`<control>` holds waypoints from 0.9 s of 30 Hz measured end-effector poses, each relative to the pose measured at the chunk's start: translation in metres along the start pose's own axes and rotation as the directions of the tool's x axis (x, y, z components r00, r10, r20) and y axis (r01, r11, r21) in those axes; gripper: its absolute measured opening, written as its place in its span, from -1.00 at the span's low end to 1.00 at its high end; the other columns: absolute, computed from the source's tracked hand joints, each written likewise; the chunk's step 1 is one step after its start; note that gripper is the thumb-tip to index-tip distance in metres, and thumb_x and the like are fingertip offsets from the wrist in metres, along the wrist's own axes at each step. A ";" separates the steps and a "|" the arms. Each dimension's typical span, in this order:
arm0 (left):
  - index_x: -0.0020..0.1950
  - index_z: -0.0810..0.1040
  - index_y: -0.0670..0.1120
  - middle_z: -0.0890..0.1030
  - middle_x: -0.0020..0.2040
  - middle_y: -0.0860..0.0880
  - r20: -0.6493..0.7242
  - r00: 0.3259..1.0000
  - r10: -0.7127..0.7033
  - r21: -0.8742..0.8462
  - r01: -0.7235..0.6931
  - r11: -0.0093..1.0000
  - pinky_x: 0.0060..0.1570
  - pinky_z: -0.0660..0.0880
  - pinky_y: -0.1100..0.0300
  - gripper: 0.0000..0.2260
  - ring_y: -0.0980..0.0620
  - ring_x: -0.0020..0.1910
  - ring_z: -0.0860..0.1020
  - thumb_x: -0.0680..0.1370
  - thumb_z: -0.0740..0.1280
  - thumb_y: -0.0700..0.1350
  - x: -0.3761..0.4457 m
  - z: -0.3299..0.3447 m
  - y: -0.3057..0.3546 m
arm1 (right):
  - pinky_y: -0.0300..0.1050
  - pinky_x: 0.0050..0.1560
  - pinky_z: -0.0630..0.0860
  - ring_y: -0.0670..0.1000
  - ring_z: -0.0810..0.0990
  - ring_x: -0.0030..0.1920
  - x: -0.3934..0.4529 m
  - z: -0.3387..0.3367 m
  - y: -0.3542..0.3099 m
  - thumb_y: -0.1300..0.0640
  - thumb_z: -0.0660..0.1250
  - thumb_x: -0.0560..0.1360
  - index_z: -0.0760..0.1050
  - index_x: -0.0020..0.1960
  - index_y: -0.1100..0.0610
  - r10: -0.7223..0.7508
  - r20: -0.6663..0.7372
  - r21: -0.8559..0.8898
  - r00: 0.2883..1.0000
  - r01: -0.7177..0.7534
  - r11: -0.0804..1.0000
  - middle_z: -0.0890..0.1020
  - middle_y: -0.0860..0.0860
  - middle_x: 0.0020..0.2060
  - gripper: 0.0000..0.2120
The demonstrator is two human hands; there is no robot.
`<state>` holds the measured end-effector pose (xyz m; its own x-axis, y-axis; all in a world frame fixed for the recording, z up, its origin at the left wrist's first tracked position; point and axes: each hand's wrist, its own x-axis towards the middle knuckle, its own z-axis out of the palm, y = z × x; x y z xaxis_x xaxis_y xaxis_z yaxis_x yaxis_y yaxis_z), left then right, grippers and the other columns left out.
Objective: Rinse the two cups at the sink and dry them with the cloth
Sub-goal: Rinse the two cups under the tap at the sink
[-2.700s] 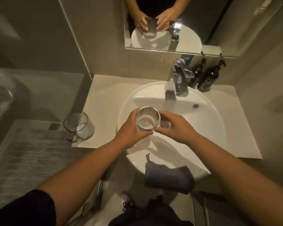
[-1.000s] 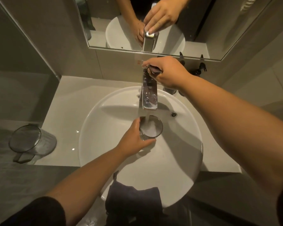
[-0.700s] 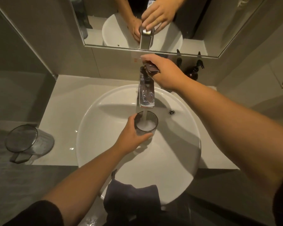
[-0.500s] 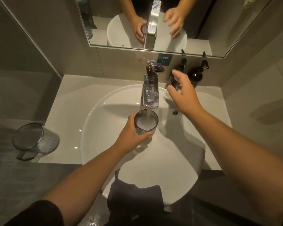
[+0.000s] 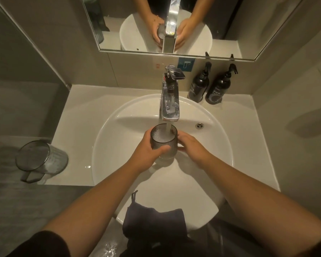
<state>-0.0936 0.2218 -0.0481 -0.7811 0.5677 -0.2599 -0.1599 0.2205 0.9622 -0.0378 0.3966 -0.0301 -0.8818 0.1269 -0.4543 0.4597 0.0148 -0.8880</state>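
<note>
1. Left hand [image 5: 146,149]: wrapped round the near-left wall of the ribbed cup [image 5: 163,140], thumb across its front. Firm grip.
2. Right hand [image 5: 190,146]: fingers curled against the cup's right wall, steadying it. Cup held upright between both hands, over the middle of the sink [image 5: 107,145].
3. Water stream [image 5: 168,128] falls from the tap [image 5: 170,106] into the cup's mouth; froth shows inside. Lever [image 5: 176,74] is raised.
4. Handling, judged: looks like ribbed glass, so stiff and breakable against the basin. Wet walls will be slippery; the ribs give some purchase. It gains weight as it fills. Best held round the mid-wall, not by the rim.
5. Second cup [image 5: 42,160]: stands on the counter [image 5: 78,112], well left of the basin, handle toward the near side. Not yet rinsed, by my reading.
6. Cloth [image 5: 154,221]: dark, draped over the basin's near rim, unused.
7. Two dark pump bottles [image 5: 206,88] stand far right, by the wall.
</note>
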 end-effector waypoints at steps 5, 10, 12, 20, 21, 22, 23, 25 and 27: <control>0.21 0.49 0.14 0.63 0.19 0.03 -0.010 0.995 -0.094 -0.094 0.093 0.991 0.27 0.53 -0.01 -0.62 0.06 0.20 0.60 0.42 0.42 0.15 0.008 -0.005 -0.001 | 0.03 0.18 0.53 0.09 0.58 0.18 0.004 0.008 0.000 0.09 0.07 0.66 0.53 0.23 0.12 0.049 -0.027 0.077 0.998 -0.047 0.996 0.62 0.12 0.17 -0.69; 0.13 0.64 0.10 0.71 0.09 -0.03 -0.056 0.973 -0.225 -0.121 0.217 0.969 0.24 0.54 -0.18 -0.66 -0.08 0.14 0.66 0.57 0.19 0.23 0.013 0.002 0.000 | -0.15 -0.12 0.52 0.00 0.59 -0.10 0.004 0.012 0.003 0.05 0.09 0.67 0.48 0.20 0.13 0.090 -0.029 0.051 0.996 -0.089 0.995 0.61 0.04 -0.04 -0.73; 0.17 0.63 0.09 0.71 0.10 -0.03 -0.070 0.954 -0.293 -0.134 0.282 0.950 0.23 0.56 -0.16 -0.61 -0.03 0.12 0.67 0.60 0.14 0.26 0.013 0.007 0.002 | -0.20 -0.22 0.52 -0.06 0.59 -0.18 0.003 0.011 0.004 0.03 0.10 0.67 0.47 0.20 0.14 0.125 -0.052 0.058 0.991 -0.122 0.991 0.60 0.02 -0.08 -0.74; 0.05 0.68 0.09 0.73 0.04 -0.08 -0.140 0.911 -0.387 -0.179 0.361 0.915 0.16 0.59 -0.15 -0.54 -0.10 0.07 0.68 0.58 0.06 0.27 0.018 0.021 0.008 | -0.06 -0.20 0.59 0.00 0.64 -0.15 0.000 0.011 0.003 -0.03 0.25 0.61 0.43 0.19 0.15 0.192 -0.121 0.210 0.974 -0.164 0.964 0.62 0.08 -0.04 -0.72; 0.06 0.68 0.07 0.72 0.05 -0.09 -0.156 0.900 -0.406 -0.174 0.380 0.909 0.17 0.58 -0.18 -0.51 -0.10 0.06 0.68 0.55 0.04 0.28 0.020 0.022 0.007 | -0.03 -0.15 0.62 0.00 0.65 -0.11 0.001 0.011 0.005 -0.02 0.29 0.58 0.43 0.19 0.14 0.169 -0.157 0.175 0.973 -0.141 0.975 0.61 0.09 0.00 -0.71; 0.09 0.67 0.05 0.72 0.05 -0.10 -0.167 0.886 -0.434 -0.172 0.407 0.897 0.17 0.58 -0.18 -0.47 -0.10 0.06 0.68 0.54 0.01 0.30 0.022 0.023 0.007 | -0.01 -0.07 0.63 0.01 0.65 -0.06 0.002 0.012 0.007 -0.03 0.34 0.55 0.44 0.19 0.13 0.128 -0.207 0.107 0.970 -0.108 0.988 0.61 0.09 0.04 -0.69; 0.10 0.66 0.04 0.71 0.05 -0.10 -0.174 0.873 -0.456 -0.181 0.427 0.886 0.16 0.59 -0.17 -0.45 -0.10 0.05 0.68 0.54 -0.01 0.31 0.023 0.025 0.010 | -0.01 0.02 0.61 0.00 0.64 -0.01 0.002 0.013 0.009 -0.04 0.38 0.51 0.45 0.19 0.11 0.077 -0.261 0.016 0.962 -0.075 0.997 0.60 0.06 0.08 -0.66; 0.12 0.65 0.07 0.72 0.06 -0.10 -0.149 0.855 -0.496 -0.218 0.461 0.860 0.18 0.59 -0.11 -0.47 -0.08 0.05 0.68 0.62 -0.04 0.27 0.022 0.029 0.014 | -0.06 0.09 0.56 -0.03 0.60 0.07 0.001 0.019 0.010 -0.09 0.42 0.44 0.44 0.19 0.05 -0.037 -0.322 -0.170 0.946 -0.019 0.985 0.57 -0.03 0.12 -0.60; 0.11 0.67 0.10 0.73 0.07 -0.07 -0.111 0.853 -0.510 -0.291 0.462 0.838 0.18 0.59 -0.03 -0.49 -0.06 0.09 0.68 0.66 -0.06 0.22 0.020 0.032 0.018 | -0.11 0.10 0.52 -0.06 0.56 0.09 -0.003 0.026 0.008 -0.13 0.42 0.42 0.43 0.23 0.02 -0.128 -0.335 -0.313 0.934 0.019 0.950 0.55 -0.07 0.13 -0.55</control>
<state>-0.0930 0.2621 -0.0389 -0.6521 0.2835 -0.7031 -0.6707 0.2166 0.7094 -0.0344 0.3708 -0.0380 -0.8468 0.4484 -0.2862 0.4532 0.3266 -0.8294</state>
